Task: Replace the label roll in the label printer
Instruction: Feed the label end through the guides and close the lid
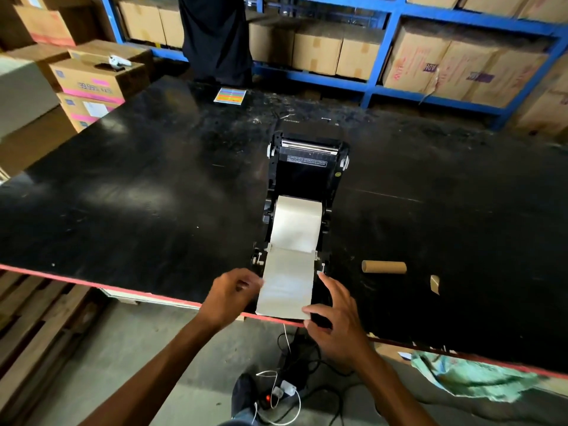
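A black label printer (307,176) stands open on the black table (138,195), its lid tilted back. A white label roll (296,222) sits in its bay. A strip of label paper (285,287) runs from the roll over the front guides to the table's near edge. My left hand (230,296) touches the strip's left edge with its fingers. My right hand (332,318) pinches the strip's near right corner, fingers spread. An empty cardboard core (384,267) lies on the table right of the printer.
A small cardboard piece (435,284) lies near the core. A coloured card (230,96) sits at the table's far side by a person in dark clothes (215,38). Stacked boxes (92,84) stand at left, blue shelving (384,50) behind. Cables (285,392) lie on the floor below.
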A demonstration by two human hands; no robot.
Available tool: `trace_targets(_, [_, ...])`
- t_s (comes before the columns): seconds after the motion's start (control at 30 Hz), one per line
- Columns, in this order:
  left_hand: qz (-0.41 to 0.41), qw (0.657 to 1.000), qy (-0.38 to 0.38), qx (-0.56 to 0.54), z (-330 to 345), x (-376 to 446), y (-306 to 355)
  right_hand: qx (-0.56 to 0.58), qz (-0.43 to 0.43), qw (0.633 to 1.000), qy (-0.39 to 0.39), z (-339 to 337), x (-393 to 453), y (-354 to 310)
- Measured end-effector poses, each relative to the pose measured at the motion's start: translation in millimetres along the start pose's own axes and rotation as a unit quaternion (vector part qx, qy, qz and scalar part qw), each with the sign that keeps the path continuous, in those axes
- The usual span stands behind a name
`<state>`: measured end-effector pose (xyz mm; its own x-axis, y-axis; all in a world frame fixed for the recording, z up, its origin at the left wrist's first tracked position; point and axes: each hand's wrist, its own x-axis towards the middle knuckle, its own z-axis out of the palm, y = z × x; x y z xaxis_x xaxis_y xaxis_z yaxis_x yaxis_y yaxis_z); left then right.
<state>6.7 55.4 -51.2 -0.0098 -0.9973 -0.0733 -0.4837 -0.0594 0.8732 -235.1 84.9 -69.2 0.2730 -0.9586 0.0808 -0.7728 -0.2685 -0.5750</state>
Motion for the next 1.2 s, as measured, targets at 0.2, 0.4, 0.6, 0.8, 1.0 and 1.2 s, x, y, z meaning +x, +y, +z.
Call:
trace_targets(0.2, [-0.268,0.937,0.012,-0.222,-11.3,37.7,12.5,0.087,0.008,0.991,-0.102,-79.6,79.5,-24.3])
trace_targets(0.4, [-0.277,0.940,-0.005,-0.200,-8.1,47.1,14.2,0.065,-0.002,0.992,-0.111,-132.0,174.9,-46.4])
trace_targets(0.6, [-0.279,0.942,-0.015,-0.187,-10.8,50.2,10.0,-0.097,-0.007,0.987,0.127,-150.9,244.9,-48.4])
trace_targets(0.8, [-0.274,0.944,-0.020,-0.181,-10.4,52.7,7.8,-0.146,0.001,0.979,0.139,-139.0,238.4,-44.7])
trace_targets(1.0, [-0.279,0.936,0.017,-0.216,-6.1,49.0,7.2,-0.111,-0.124,0.932,0.323,-118.3,156.5,-42.1])
trace_targets(1.2, [-0.287,0.915,0.055,-0.278,-1.6,40.6,7.1,-0.113,-0.118,0.952,0.260,-74.0,94.4,-16.4])
